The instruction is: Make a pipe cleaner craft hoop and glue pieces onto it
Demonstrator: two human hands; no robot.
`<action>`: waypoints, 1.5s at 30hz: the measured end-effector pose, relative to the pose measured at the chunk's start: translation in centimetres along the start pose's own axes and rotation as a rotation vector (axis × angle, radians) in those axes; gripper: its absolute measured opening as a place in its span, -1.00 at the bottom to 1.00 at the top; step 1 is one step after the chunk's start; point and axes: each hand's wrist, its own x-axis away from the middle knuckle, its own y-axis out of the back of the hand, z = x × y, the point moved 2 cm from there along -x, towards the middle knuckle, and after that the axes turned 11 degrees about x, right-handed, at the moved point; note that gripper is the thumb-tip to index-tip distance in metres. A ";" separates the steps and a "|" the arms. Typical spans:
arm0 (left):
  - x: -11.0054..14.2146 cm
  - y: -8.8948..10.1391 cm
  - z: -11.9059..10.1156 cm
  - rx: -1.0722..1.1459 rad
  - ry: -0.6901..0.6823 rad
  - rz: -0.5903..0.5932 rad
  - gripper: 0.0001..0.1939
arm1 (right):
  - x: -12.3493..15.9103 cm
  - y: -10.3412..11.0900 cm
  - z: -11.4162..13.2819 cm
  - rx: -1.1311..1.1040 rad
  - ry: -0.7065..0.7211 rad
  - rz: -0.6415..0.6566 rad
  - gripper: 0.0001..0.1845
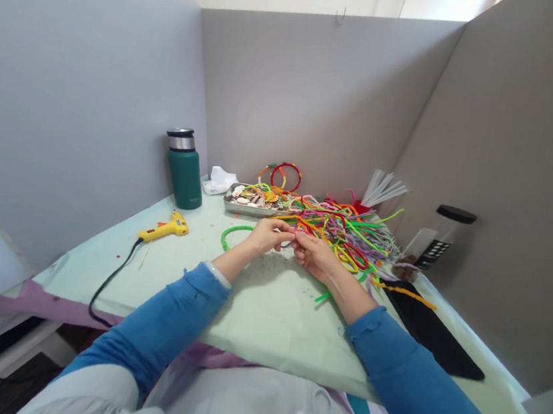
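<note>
My left hand (pixel 270 233) and my right hand (pixel 316 252) meet above the middle of the table, fingertips pinched together and touching. What they pinch is too small to make out; a bit of pink shows near the fingertips. A green fuzzy ring (pixel 227 233) lies just left of my left hand, partly covered by it. Behind and to the right of both hands spreads a heap of colourful pipe cleaners (pixel 340 223). One green piece (pixel 323 298) pokes out below my right forearm.
On the left are a yellow glue gun (pixel 166 228) with a black cord and a green bottle (pixel 185 176). A metal tray (pixel 243 210) of shells stands behind, near coloured rings (pixel 289 166). White sticks (pixel 382 192), a black-lidded jar (pixel 448 228) and a black flat object (pixel 435 330) are rightward.
</note>
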 end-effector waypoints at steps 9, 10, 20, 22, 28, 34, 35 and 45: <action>-0.1 0.0 0.2 -0.177 0.032 -0.029 -0.77 | -0.3 0.3 -0.5 0.081 0.004 -0.038 -0.70; -0.1 0.0 0.3 -0.191 0.030 -0.024 -0.76 | -0.4 0.4 -0.6 0.088 0.010 -0.036 -0.69; -0.1 0.2 0.3 -0.377 -0.035 0.044 -0.77 | -0.8 0.9 -1.2 0.258 0.072 -0.082 -0.65; 0.0 0.2 0.2 -0.417 -0.049 0.029 -0.77 | -0.8 0.9 -1.2 0.303 0.089 -0.108 -0.65; 0.2 0.1 0.0 -0.479 -0.075 0.001 -0.79 | -0.9 0.9 -1.1 0.415 0.147 -0.184 -0.64; 0.2 0.1 -0.1 -0.506 -0.100 -0.006 -0.79 | -0.8 0.8 -0.9 0.411 0.164 -0.209 -0.65; 0.2 0.1 -0.1 -0.512 -0.099 -0.010 -0.79 | -0.8 0.8 -0.9 0.412 0.170 -0.210 -0.66; 0.1 0.1 -0.1 -0.533 -0.075 -0.024 -0.78 | -1.0 1.1 -1.0 0.488 0.260 -0.222 -0.70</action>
